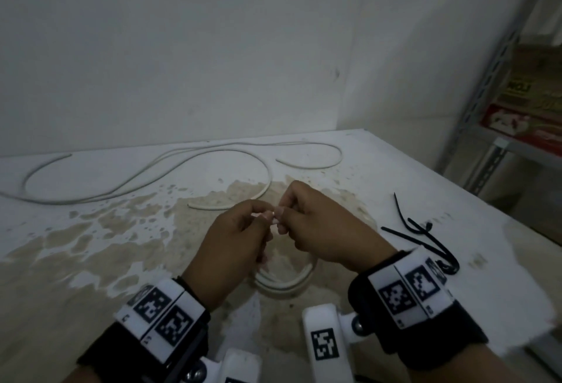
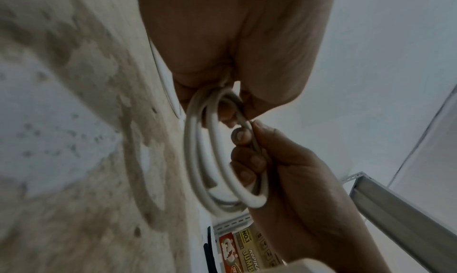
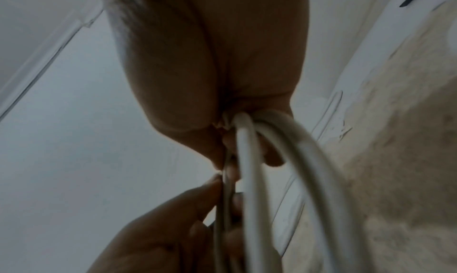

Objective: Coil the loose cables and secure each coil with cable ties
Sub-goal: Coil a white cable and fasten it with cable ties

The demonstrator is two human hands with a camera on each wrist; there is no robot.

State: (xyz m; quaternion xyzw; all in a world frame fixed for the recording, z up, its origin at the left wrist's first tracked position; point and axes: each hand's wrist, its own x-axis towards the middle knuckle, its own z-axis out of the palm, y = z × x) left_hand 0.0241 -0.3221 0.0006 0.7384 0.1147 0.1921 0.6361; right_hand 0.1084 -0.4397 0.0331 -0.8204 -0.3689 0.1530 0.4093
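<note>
Pinching the top of a white cable coil, the left hand and right hand meet above the stained counter, with loose white cable behind and black cable ties at the right. From the left wrist, the coil's loops hang between both grips. From the right wrist, right fingers squeeze the strands.
</note>
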